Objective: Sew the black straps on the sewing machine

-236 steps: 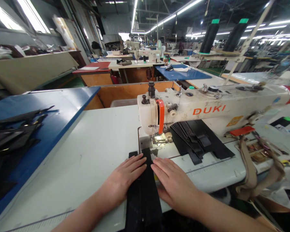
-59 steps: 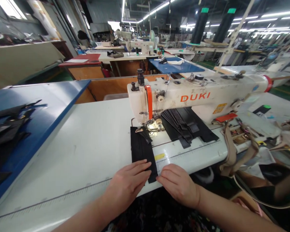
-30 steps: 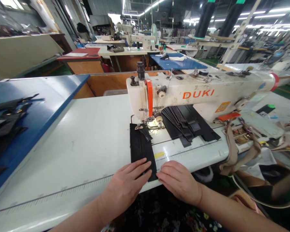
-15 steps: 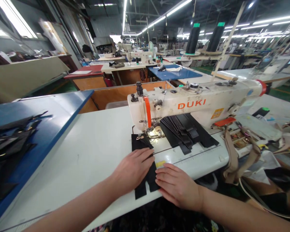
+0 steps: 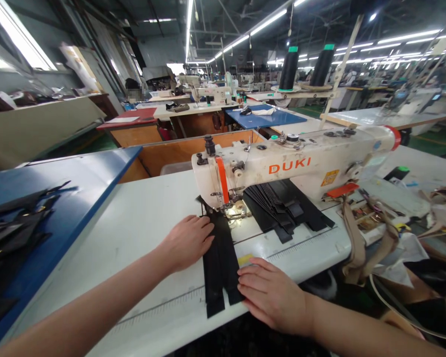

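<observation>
Left hand (image 5: pixel 188 243) slides off the black strip (image 5: pixel 217 263), fingers loosely together, now just beside it on the white sewing table (image 5: pixel 134 218)! Right hand (image 5: pixel 271 297) lies flat, fingers slightly spread, against the strip's edge; the strip runs up under the presser foot (image 5: pixel 233 210) of the DUKI sewing machine (image 5: pixel 290 166).

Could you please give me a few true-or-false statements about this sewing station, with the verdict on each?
1. The right hand touches the black strip. True.
2. The left hand holds scissors. False: it holds nothing.
3. The sewing machine reads JUKI. False: it reads DUKI.
4. Two black thread cones stand above the machine. True.
5. The stack of black strips lies on the blue table. False: it lies on the white table, under the machine arm.
6. The strip's upper end reaches the presser foot. True.
</observation>
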The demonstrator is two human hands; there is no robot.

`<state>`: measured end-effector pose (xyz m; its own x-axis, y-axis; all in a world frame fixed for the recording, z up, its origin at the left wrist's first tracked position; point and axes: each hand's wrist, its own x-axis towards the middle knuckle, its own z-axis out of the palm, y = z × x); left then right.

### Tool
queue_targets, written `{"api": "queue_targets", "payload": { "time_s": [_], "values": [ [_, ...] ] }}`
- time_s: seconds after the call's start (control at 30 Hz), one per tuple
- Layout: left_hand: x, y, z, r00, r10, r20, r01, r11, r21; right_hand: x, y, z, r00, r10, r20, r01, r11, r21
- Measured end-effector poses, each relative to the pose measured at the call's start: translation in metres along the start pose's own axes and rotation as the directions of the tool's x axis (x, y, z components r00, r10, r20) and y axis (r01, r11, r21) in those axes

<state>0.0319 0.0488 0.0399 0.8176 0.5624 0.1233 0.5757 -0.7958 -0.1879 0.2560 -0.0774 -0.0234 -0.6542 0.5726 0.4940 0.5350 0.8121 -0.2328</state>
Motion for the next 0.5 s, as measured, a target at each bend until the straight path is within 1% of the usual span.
{"api": "queue_targets", "payload": {
  "time_s": [0.17, 0.27, 0.37, 0.5],
  "values": [
    [-0.003, 0.025, 0.026, 0.992, -0.111, -0.053, 0.109, 0.993, -0.04, 0.001, 0.001, 0.0, 1.0, -0.015, 0.009, 0.015, 1.0, -0.005],
    [-0.002, 0.035, 0.038, 0.983, -0.169, -0.068, 0.165, 0.984, -0.064, 0.001, 0.001, 0.001, 1.0, -0.017, 0.017, 0.017, 1.0, -0.009],
    [-0.002, 0.039, 0.043, 0.977, -0.201, -0.077, 0.194, 0.977, -0.093, 0.0, 0.001, 0.001, 1.0, -0.006, 0.012, 0.006, 1.0, 0.004],
    [-0.001, 0.043, 0.042, 0.969, -0.233, -0.082, 0.223, 0.968, -0.115, -0.002, 0.001, 0.002, 1.0, -0.011, 0.009, 0.011, 1.0, 0.011]
  ]
}}
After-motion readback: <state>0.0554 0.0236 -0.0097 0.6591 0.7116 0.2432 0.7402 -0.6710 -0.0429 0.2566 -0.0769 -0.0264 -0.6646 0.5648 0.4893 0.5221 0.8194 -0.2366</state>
